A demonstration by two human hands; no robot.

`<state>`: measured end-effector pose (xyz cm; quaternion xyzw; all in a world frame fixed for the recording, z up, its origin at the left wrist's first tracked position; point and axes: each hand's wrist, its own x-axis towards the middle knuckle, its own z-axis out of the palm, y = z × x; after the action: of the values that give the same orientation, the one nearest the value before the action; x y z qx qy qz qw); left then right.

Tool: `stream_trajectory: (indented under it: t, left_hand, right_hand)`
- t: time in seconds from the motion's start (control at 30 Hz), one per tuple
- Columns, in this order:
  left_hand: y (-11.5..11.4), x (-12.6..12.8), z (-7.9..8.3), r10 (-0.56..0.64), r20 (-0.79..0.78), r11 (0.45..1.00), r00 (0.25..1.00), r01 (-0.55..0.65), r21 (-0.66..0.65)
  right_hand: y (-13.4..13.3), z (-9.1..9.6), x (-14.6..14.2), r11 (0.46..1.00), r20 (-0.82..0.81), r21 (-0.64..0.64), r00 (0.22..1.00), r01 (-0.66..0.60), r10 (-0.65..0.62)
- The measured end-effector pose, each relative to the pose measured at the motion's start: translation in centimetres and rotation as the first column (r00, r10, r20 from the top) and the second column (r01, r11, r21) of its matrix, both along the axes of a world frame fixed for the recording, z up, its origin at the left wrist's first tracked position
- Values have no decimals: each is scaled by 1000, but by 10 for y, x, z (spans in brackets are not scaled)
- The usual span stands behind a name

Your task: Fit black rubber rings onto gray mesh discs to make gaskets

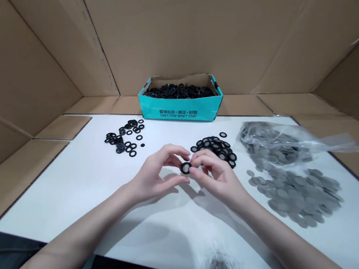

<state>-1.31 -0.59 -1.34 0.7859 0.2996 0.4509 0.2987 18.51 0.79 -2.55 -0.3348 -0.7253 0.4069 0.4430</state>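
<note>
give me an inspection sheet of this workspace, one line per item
surface: white table, flat, edged by cardboard
job's things: one black ring with a grey centre, held above the table
clutter: loose rings at left; ring pile behind the hands; grey discs at right, more in a plastic bag; teal box of black rings at the back
grippers: left hand and right hand both pinch the ring with their fingertips
cables: one thin dark cord below the near left edge
surroundings: cardboard walls on three sides
</note>
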Motion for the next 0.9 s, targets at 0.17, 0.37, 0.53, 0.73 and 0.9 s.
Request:
stream_trajectory:
  t: [0.17,0.37,0.53,0.73,0.9]
  left_hand:
    - [-1,3,1,61,38,993,997,-65,100]
    - [-2,5,-1,108,51,981,993,-115,159]
    - [-4,7,0,103,36,973,994,-108,204]
    - [-4,9,1,80,31,963,996,-85,257]
    - [-4,10,1,84,25,962,996,-88,259]
  right_hand:
    - [-3,8,0,925,-119,-343,985,-161,127]
    - [-6,13,-4,797,-269,-540,953,-272,143]
    - [-7,10,-8,760,-300,-591,948,-270,103]
    - [-11,13,-10,770,-281,-591,956,-241,83]
    - [-12,14,-12,755,-331,-603,942,-257,56]
